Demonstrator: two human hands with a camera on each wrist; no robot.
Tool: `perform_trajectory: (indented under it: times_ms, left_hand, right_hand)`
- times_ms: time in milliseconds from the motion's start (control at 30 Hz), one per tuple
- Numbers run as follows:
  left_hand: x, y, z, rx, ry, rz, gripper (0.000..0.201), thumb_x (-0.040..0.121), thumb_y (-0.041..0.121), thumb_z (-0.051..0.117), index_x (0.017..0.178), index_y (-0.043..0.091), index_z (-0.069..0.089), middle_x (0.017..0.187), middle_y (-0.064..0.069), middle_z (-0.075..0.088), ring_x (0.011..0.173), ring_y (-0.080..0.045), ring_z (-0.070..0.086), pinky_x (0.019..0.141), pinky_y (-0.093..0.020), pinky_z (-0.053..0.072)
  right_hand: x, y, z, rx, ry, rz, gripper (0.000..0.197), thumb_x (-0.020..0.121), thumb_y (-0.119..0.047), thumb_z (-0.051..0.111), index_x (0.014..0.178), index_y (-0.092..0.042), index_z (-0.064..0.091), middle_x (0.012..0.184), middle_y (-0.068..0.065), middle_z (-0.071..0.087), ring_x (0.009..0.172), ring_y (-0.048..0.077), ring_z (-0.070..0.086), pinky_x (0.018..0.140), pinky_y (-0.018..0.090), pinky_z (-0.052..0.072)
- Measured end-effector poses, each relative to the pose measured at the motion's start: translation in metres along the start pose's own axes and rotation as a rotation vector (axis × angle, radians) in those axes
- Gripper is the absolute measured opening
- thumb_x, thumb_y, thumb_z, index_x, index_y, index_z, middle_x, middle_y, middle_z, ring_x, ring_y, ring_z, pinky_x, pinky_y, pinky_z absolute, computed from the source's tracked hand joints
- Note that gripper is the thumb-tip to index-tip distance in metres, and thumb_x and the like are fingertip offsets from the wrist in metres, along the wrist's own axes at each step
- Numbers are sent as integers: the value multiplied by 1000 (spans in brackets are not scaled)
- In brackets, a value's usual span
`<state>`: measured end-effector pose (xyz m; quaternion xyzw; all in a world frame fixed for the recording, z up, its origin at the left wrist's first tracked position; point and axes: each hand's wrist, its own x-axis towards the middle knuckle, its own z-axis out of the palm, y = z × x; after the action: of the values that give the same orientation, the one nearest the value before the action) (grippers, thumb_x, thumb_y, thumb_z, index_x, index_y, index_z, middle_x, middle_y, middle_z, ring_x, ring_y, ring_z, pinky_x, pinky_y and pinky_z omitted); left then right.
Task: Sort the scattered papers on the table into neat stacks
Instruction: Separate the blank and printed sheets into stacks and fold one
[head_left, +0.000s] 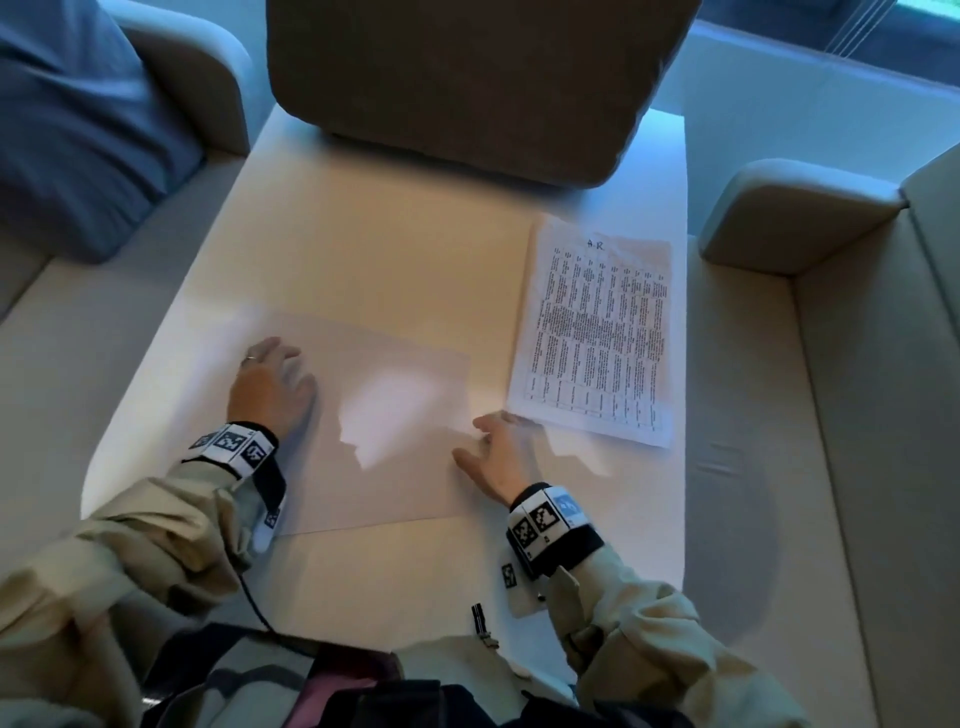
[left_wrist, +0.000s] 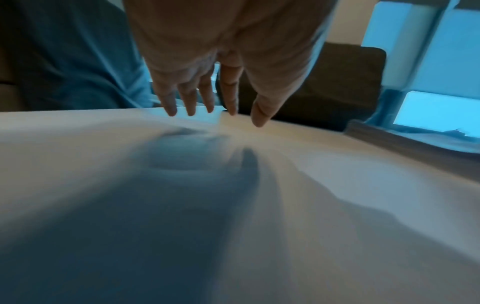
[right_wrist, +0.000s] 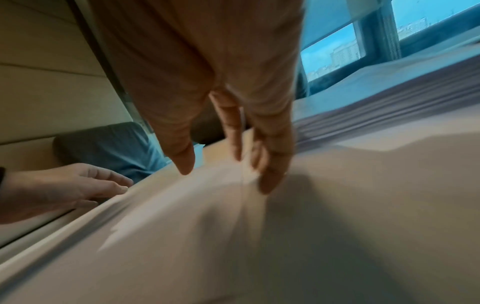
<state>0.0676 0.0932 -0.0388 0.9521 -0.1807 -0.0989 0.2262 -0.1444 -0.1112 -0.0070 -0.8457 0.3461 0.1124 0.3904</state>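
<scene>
Head view: white bench (head_left: 363, 249), blank sheet (head_left: 395, 415) near centre under left hand (head_left: 272, 384) and right hand (head_left: 498, 452), both flat with fingers spread, printed sheet (head_left: 597, 332) at right; left wrist view: fingers (left_wrist: 189, 98) straight above paper; right wrist view: fingers (right_wrist: 272, 160) extended, blurred.

A blank white sheet (head_left: 384, 415) lies flat and slightly askew at the table's near middle. To its right sits a printed stack (head_left: 597, 332) — dense columns of text, handwritten letters on top — edges apart.
</scene>
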Motion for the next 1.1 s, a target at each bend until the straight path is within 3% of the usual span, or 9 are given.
perform_trajectory:
  times_ms: [100, 200, 400, 600, 700, 800, 900, 1000, 1100]
  left_hand:
    - [-6, -26, -14, 78, 24, -250, 60, 78, 40, 61, 125, 6, 49, 138, -15, 38, 126, -32, 40, 104, -44, 35]
    - [-12, -35, -23, 144, 30, -438, 71, 60, 55, 47, 112, 7, 51, 125, -17, 43, 113, -36, 45, 93, -48, 40]
    - [-14, -42, -34, 177, 33, -381, 75, 48, 62, 56, 101, 9, 51, 111, -13, 44, 104, -32, 42, 81, -42, 46]
    - [2, -67, -43, 228, -147, -293, 118, 32, 82, 65, 117, 3, 47, 114, -20, 48, 109, -36, 43, 84, -38, 43]
    - [2, -61, -50, 223, -195, -238, 109, 44, 70, 79, 122, 0, 47, 120, -20, 48, 119, -36, 39, 94, -40, 41]
    - [-3, -54, -48, 113, -203, -304, 108, 47, 52, 88, 128, 0, 40, 125, -21, 45, 122, -32, 39, 98, -37, 41]
    - [-4, -54, -43, 53, -198, -297, 108, 44, 52, 88, 129, 5, 41, 126, -20, 43, 119, -31, 43, 98, -37, 41]
    - [-4, -56, -42, 60, -183, -298, 113, 43, 59, 85, 131, 6, 39, 129, -19, 40, 121, -32, 41, 101, -39, 39]
    - [-2, -62, -44, -16, -70, -321, 119, 44, 60, 85, 137, 9, 33, 139, -17, 34, 131, -31, 31, 106, -43, 33]
  right_hand:
    - [4, -16, 24, -101, 82, 165, 96, 69, -53, 75, 138, 0, 34, 140, 18, 28, 134, 32, 21, 114, 36, 24]
    - [8, -31, 45, -163, 170, 271, 119, 54, -65, 77, 138, 2, 25, 141, 24, 21, 134, 40, 16, 112, 42, 26]
    - [17, -55, 67, -199, 216, 339, 117, 53, -58, 83, 134, 4, 26, 141, 26, 22, 130, 40, 25, 112, 41, 28]
    - [27, -65, 68, -23, 240, 441, 109, 49, -40, 92, 129, 3, 31, 134, 22, 36, 123, 36, 41, 103, 40, 40]
    - [31, -71, 66, -38, 187, 451, 89, 54, -37, 91, 123, -1, 47, 129, 17, 46, 123, 33, 42, 99, 39, 41]
    - [31, -79, 70, -9, 183, 462, 65, 64, -26, 87, 115, -4, 52, 131, 17, 36, 122, 34, 39, 94, 38, 43]
    - [31, -80, 70, 104, 188, 337, 43, 72, -11, 77, 108, -4, 54, 123, 15, 50, 110, 31, 53, 87, 32, 48]
    - [25, -70, 56, 295, 173, 197, 48, 75, -9, 76, 118, -4, 55, 121, 11, 59, 114, 28, 56, 89, 31, 47]
    - [19, -59, 37, 488, 203, 70, 39, 74, -6, 77, 110, -10, 63, 107, 9, 68, 93, 21, 63, 82, 30, 50]
